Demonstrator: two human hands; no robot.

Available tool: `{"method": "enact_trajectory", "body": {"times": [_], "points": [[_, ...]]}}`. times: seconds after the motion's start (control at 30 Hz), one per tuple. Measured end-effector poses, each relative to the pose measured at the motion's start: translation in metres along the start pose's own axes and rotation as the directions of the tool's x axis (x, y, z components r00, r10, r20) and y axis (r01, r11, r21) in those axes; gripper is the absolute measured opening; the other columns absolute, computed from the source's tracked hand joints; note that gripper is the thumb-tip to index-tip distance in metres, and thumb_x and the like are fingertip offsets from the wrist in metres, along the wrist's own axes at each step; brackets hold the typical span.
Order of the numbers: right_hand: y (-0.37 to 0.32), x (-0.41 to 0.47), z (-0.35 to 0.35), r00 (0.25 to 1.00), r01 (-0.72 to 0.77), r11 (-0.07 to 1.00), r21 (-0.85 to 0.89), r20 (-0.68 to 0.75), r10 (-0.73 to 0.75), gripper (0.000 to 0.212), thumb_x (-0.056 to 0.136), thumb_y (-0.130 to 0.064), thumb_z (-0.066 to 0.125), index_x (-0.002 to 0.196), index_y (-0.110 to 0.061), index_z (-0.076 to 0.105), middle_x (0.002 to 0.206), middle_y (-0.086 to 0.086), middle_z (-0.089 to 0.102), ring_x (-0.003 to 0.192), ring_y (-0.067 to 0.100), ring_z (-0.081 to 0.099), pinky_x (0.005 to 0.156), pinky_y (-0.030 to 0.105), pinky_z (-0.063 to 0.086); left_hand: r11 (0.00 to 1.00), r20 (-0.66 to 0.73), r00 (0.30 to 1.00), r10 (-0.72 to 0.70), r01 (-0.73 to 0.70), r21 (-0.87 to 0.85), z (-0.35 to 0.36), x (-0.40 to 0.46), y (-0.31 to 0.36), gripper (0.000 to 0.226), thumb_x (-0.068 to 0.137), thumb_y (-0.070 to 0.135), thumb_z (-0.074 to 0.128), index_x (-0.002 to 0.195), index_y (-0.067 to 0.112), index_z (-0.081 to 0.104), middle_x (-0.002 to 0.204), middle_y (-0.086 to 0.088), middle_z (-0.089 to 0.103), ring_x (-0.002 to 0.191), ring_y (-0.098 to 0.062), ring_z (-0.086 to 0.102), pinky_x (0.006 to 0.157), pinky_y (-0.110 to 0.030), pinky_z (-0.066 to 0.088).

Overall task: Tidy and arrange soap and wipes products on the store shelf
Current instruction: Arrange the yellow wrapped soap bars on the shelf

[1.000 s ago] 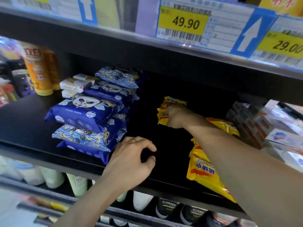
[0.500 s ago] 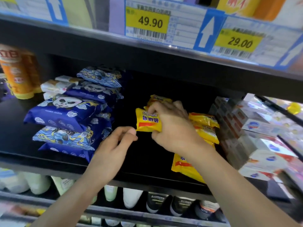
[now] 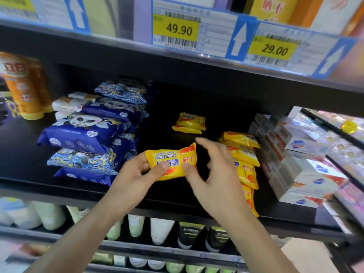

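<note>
Spanning the view, the black shelf (image 3: 29, 134) carries blue wipes packs (image 3: 88, 134) left of a yellow soap bar (image 3: 173, 160), which the left hand (image 3: 136, 178) grips while the right hand (image 3: 214, 174) pinches its right end.

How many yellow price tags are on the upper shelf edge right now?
2 read clearly: the 49.90 tag at centre and the 29.00 tag to its right. A third yellow patch shows at far top left, blurred and cut off, so it may be another tag.
</note>
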State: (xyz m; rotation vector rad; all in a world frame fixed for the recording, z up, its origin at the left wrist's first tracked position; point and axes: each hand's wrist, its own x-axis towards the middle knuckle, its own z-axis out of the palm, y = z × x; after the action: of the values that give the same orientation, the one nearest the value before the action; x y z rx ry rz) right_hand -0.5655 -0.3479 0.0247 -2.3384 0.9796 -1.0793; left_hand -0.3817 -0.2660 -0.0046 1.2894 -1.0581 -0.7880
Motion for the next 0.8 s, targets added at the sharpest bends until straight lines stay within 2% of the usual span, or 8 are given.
{"method": "enact_trajectory", "body": {"times": [0.07,0.17,0.2,0.27,0.4,0.6,0.7,0.8], "points": [[0.001,0.005,-0.004,0.991,-0.137,0.991,0.011,0.009,0.137,0.048,0.092,-0.053,0.066,0.137,-0.043,0.053,0.117,-0.024,0.056,0.093,0.003,0.055,0.078,0.021,0.043,1.000,0.021,1.000,0.001,-0.001,-0.002,-0.001,-0.001,-0.001,0.037,0.091,0.040,0.067,0.124,0.025,0.070,0.115,0.003,0.079,0.111,-0.014,0.074,0.101,-0.031,0.053],[-0.001,0.015,-0.006,0.943,-0.311,0.915,0.257,0.203,0.263,0.014,0.093,-0.045,0.069,0.105,-0.052,0.066,0.102,-0.027,0.067,0.066,0.006,0.063,0.061,0.021,0.049,1.000,0.050,0.999,0.014,-0.015,0.006,-0.002,-0.001,-0.001,0.036,0.091,0.040,0.067,0.124,0.026,0.070,0.117,0.003,0.079,0.113,-0.014,0.073,0.099,-0.029,0.056],[-0.001,0.018,-0.007,0.929,-0.348,0.880,0.324,0.248,0.276,0.013,0.094,-0.039,0.071,0.099,-0.051,0.068,0.101,-0.026,0.070,0.056,0.006,0.061,0.055,0.020,0.048,1.000,0.058,0.998,0.019,-0.020,0.011,-0.002,-0.001,-0.002,0.036,0.091,0.039,0.067,0.124,0.026,0.070,0.117,0.003,0.079,0.113,-0.014,0.073,0.099,-0.027,0.057],[0.001,0.021,-0.009,0.902,-0.406,0.827,0.390,0.314,0.295,0.017,0.095,-0.030,0.073,0.107,-0.041,0.070,0.102,-0.018,0.074,0.045,0.007,0.054,0.046,0.018,0.044,0.999,0.066,0.997,0.032,-0.033,0.019,-0.003,0.000,-0.002,0.035,0.092,0.038,0.066,0.124,0.025,0.070,0.116,0.004,0.079,0.113,-0.013,0.073,0.102,-0.021,0.053],[0.005,0.021,-0.011,0.847,-0.475,0.777,0.412,0.453,0.278,0.025,0.097,-0.022,0.071,0.120,-0.025,0.062,0.108,-0.006,0.077,0.048,0.015,0.059,0.037,0.020,0.039,0.997,0.084,0.995,0.045,-0.049,0.052,-0.003,-0.001,-0.002,0.033,0.095,0.035,0.065,0.126,0.025,0.069,0.117,0.005,0.078,0.113,-0.010,0.072,0.098,-0.016,0.052],[0.009,0.012,0.002,0.891,-0.423,0.758,0.496,0.380,0.248,0.024,0.100,-0.018,0.067,0.121,-0.028,0.067,0.112,-0.002,0.075,0.053,0.018,0.060,0.050,0.026,0.050,0.997,0.057,0.998,0.010,-0.015,0.082,-0.001,0.000,0.000,0.036,0.095,0.040,0.063,0.128,0.026,0.067,0.118,0.007,0.078,0.114,-0.009,0.071,0.106,-0.032,0.050],[0.009,0.007,0.005,0.922,-0.374,0.742,0.557,0.311,0.231,0.020,0.099,-0.014,0.067,0.116,-0.024,0.069,0.110,-0.002,0.076,0.061,0.020,0.068,0.059,0.029,0.057,0.992,0.018,0.999,-0.028,0.026,0.121,0.000,0.002,0.002,0.035,0.096,0.060,0.062,0.120,0.036,0.070,0.117,0.013,0.077,0.114,-0.003,0.069,0.112,-0.039,0.044],[0.011,0.005,0.005,0.942,-0.333,0.726,0.603,0.252,0.223,0.024,0.099,-0.009,0.066,0.119,-0.023,0.066,0.106,-0.002,0.076,0.074,0.021,0.074,0.068,0.030,0.062,0.979,-0.029,0.999,-0.044,0.049,0.196,-0.001,0.001,0.000,0.051,0.087,0.082,0.043,0.115,0.046,0.068,0.114,0.022,0.074,0.109,0.007,0.064,0.106,-0.037,0.042]]}}
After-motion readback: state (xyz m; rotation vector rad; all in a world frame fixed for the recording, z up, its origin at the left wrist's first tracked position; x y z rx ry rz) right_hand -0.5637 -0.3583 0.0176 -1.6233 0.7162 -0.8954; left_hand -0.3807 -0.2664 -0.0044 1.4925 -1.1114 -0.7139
